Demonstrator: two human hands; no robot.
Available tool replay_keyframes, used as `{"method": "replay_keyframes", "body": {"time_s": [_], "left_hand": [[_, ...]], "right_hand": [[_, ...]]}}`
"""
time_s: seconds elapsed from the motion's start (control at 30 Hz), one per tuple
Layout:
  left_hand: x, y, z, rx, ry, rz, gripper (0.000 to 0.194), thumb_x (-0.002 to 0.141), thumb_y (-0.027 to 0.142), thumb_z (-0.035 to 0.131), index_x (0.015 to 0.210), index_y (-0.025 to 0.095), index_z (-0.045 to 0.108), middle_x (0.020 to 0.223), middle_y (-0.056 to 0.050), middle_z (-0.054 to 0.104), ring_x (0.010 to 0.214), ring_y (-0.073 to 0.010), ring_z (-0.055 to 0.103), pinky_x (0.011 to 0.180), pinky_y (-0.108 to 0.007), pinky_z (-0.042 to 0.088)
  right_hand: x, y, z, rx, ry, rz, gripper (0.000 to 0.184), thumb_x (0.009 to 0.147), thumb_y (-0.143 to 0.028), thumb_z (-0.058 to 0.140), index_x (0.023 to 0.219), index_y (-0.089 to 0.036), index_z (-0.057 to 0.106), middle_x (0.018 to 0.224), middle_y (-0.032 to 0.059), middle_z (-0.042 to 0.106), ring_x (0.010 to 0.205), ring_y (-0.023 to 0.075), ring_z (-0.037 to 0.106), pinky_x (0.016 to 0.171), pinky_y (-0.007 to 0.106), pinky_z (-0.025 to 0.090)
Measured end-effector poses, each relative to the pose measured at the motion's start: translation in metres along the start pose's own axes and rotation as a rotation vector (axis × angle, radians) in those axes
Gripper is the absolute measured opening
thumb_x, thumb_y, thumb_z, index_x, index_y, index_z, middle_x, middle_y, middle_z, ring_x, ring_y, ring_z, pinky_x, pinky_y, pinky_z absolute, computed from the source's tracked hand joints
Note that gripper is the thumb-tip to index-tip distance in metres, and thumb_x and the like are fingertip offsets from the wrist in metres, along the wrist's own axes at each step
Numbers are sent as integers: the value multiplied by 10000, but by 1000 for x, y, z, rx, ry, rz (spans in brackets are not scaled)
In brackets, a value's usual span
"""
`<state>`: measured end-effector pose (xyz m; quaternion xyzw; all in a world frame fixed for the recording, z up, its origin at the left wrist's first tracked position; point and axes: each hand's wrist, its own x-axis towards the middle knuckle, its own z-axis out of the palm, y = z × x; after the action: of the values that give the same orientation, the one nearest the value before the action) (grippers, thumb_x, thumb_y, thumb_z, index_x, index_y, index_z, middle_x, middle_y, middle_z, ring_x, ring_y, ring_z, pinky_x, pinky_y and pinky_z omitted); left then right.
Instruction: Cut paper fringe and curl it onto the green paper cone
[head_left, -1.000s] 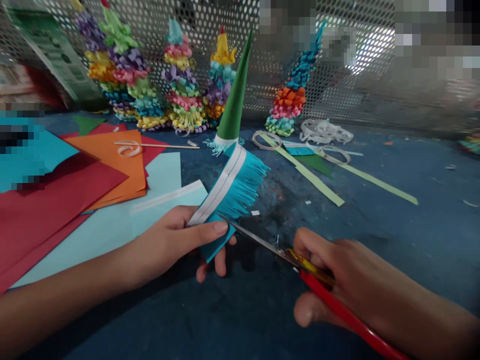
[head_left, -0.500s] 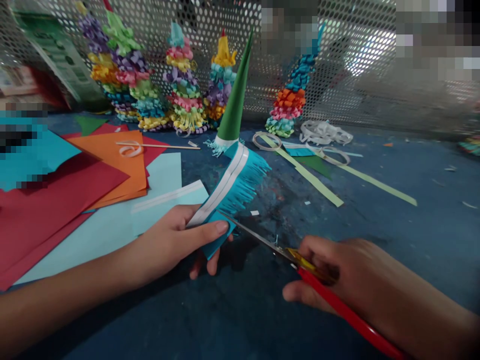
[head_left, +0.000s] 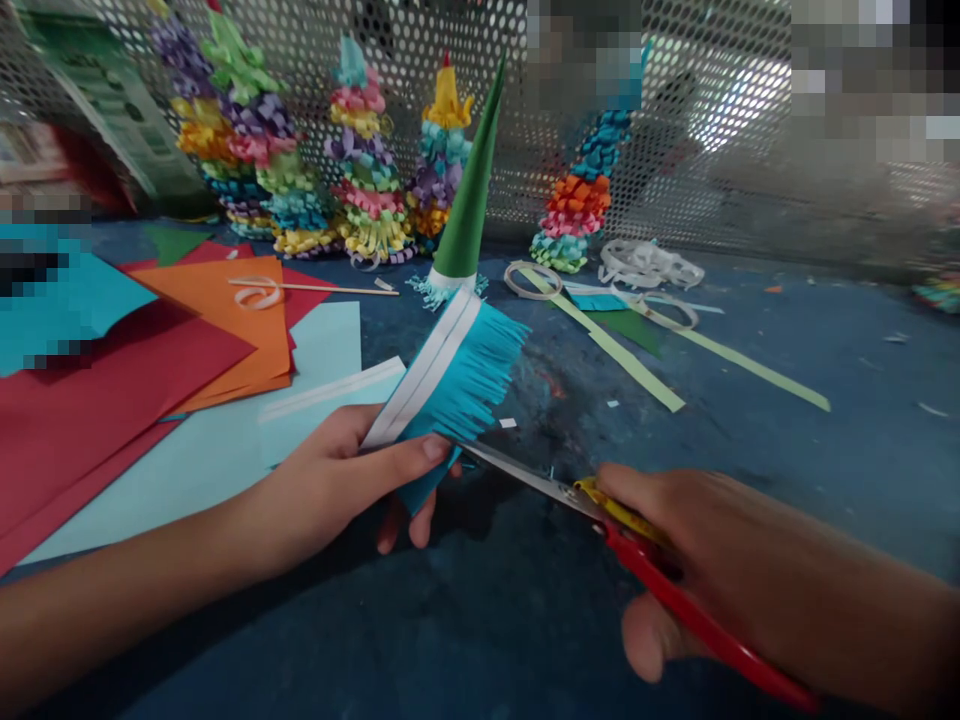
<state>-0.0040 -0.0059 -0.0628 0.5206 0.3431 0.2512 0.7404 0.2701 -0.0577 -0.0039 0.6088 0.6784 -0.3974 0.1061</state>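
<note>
We see two hands: our left hand (head_left: pixel 330 490) pinches one fringed teal paper strip (head_left: pixel 465 385), and our right hand (head_left: pixel 720 560) grips one pair of red-handled scissors (head_left: pixel 637 545).

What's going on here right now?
A person is working with paper by hand. Their left hand grips a fringed teal paper strip banded with white, while their right hand holds red-handled scissors, tips close to the strip. Just beyond stands a green paper cone, and curled-paper cones stand against perforated metal mesh behind it. Sheets of coloured paper lie to the left.
</note>
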Motion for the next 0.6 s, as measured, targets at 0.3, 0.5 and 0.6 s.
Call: {"method": "replay_keyframes", "body": {"time_s": [0.3,0.5,0.6], "left_hand": [[1,-1,-1,-28,38,53,263,945,422,675,899,163,672,569,13,685,481,-106,607,408,-141,507],[2,1,1,-9,25,57,251,947,420,675,882,177,671,586,22,690,483,-94,604,419,-133,509],[2,1,1,3,33,52,256,947,429,671,896,178,675,580,20,690,482,-96,603,419,-134,505]], "right_hand": [[5,-1,7,125,-33,35,226,799,-405,755,744,-235,616,633,-40,746,461,117,560,417,197,342],[5,0,8,151,-24,-12,263,840,-436,721,753,-229,585,607,-41,722,470,120,579,416,188,359],[7,0,7,146,-19,-28,231,855,-399,695,731,-236,588,608,-39,736,463,135,611,403,198,374]]}}
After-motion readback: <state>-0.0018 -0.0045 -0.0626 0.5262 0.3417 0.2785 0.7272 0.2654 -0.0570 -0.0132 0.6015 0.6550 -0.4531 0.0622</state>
